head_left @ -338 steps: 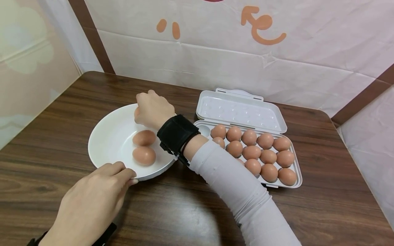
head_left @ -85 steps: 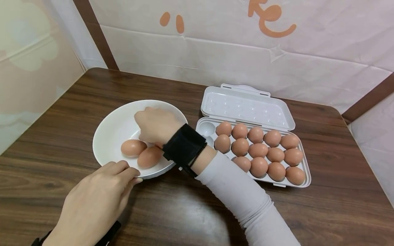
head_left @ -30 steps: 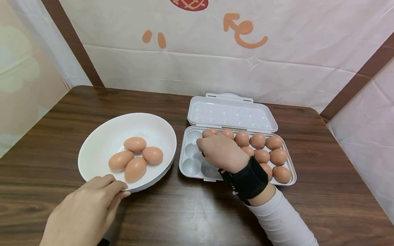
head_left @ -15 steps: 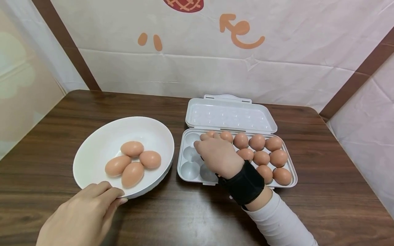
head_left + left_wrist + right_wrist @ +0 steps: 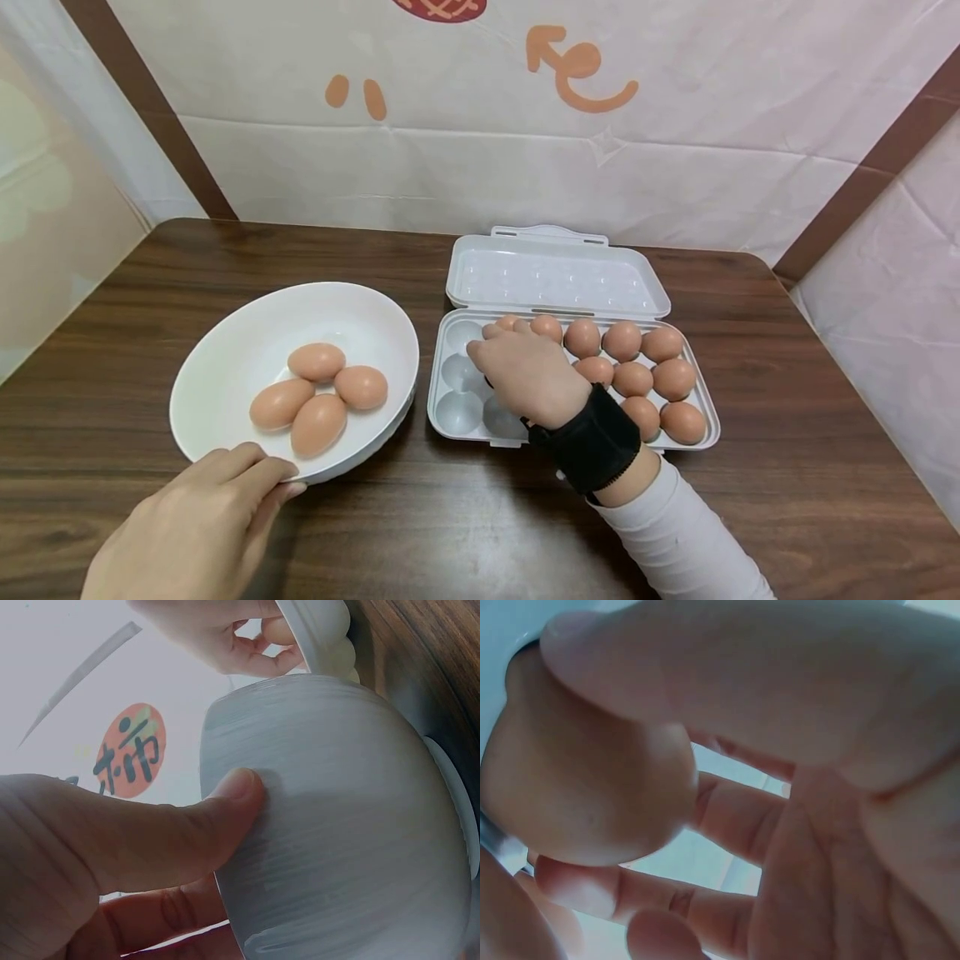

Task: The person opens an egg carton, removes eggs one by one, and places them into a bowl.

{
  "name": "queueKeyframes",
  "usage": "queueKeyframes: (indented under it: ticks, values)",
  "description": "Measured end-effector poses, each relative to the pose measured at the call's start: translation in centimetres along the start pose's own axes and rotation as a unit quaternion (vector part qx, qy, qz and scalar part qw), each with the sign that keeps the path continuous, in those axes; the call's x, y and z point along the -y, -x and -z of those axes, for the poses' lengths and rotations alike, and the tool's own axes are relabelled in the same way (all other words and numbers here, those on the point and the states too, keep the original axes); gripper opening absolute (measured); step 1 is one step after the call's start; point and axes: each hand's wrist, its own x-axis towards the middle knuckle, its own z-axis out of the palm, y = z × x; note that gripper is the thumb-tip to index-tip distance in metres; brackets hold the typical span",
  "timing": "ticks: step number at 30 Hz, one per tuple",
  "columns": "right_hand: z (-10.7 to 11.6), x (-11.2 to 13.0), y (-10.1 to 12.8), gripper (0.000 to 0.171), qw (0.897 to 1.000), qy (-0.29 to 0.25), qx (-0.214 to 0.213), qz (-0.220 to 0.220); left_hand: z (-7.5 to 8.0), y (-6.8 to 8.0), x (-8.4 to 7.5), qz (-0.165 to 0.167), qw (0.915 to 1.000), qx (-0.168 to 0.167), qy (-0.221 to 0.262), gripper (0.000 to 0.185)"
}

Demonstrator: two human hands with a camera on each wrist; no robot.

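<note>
On the left stands a white bowl (image 5: 225,375) with several brown eggs (image 5: 318,425) in its bottom. My left hand (image 5: 198,521) pinches the bowl's near rim, the thumb against the outer wall (image 5: 352,795) in the left wrist view. To the right lies an opened white egg carton (image 5: 442,429), its cups mostly filled with brown eggs. Over its left part reaches my right hand (image 5: 528,371), palm down. In the right wrist view its thumb and fingers are around a brown egg (image 5: 592,787) at the carton; the head view hides that egg behind the hand.
The carton's lid (image 5: 558,279) lies flipped back toward the cloth backdrop (image 5: 420,158). Bare cups (image 5: 459,412) show along the carton's left end. Both containers rest on a dark wooden table (image 5: 420,533), a strip of tabletop between them.
Eggs have been added to the bowl since the earliest frame, and more carton cups are bare. My right hand has moved from bowl to carton. My left hand keeps holding the rim.
</note>
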Motion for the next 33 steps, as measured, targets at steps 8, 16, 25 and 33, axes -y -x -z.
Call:
queueKeyframes:
  ticks: [8, 16, 25, 33]
  values:
    - [0.3, -0.1, -0.1, 0.019, 1.0, -0.02, 0.006, -0.017, 0.2, 0.0, -0.2, 0.009, 1.0, 0.001, -0.003, 0.013]
    - [1.7, -1.1, -0.2, 0.017, 0.997, -0.066, -0.002, -0.033, 0.2, -0.1, -0.4, 0.016, 0.9998, 0.009, -0.008, 0.019]
    - [3.5, -3.0, 1.1, 0.012, 0.984, -0.161, -0.071, -0.001, 0.2, -0.2, -0.4, 0.014, 0.9999, 0.009, -0.003, 0.021]
    - [4.9, -2.8, 2.0, 0.017, 0.959, -0.216, -0.179, -0.044, 0.2, 0.0, -0.4, 0.02, 0.9997, 0.013, -0.007, 0.024]
